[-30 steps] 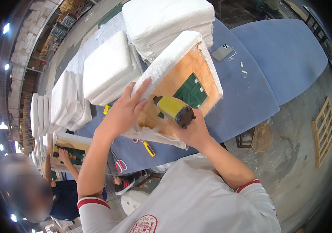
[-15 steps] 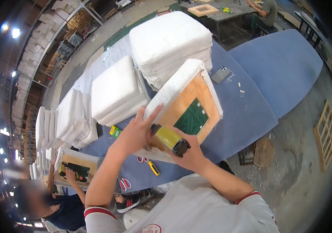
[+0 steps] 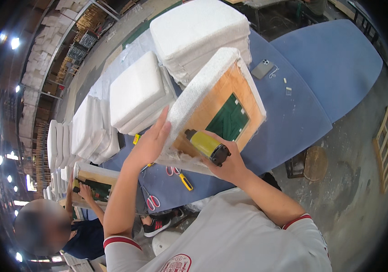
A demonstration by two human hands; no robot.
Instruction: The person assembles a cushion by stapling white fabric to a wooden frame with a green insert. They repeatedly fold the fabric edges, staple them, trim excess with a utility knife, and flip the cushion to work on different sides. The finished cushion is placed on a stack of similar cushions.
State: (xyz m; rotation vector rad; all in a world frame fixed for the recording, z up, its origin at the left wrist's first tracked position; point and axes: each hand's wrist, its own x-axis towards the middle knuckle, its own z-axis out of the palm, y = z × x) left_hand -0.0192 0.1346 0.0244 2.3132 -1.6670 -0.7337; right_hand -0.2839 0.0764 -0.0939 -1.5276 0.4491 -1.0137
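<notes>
A padded seat cushion [image 3: 216, 97] stands tilted on the blue table in front of me. Its plywood back faces me, white fabric wraps its edges, and green webbing [image 3: 229, 121] shows through a square opening. Wrapped around a yellow-green staple gun [image 3: 206, 145], my right hand [image 3: 231, 168] holds the tool near the cushion's lower left; its tip lies close to the loose white fabric. My left hand [image 3: 149, 144] lies along the cushion's left side, fingers stretched out against the white cover. The thumb is hard to make out.
Stacks of white cushions [image 3: 137, 88] stand beyond and to the left. Red-handled scissors [image 3: 154, 202] and a yellow-handled tool [image 3: 186, 182] lie near the table's front edge. A phone [image 3: 263, 69] rests at the right. At left, a co-worker [image 3: 83, 238] handles another cushion [image 3: 96, 173].
My left hand has drawn away from the staple gun's tip and its fingers now lie along the cushion's side. The staple gun has shifted slightly in view, and the view itself has moved.
</notes>
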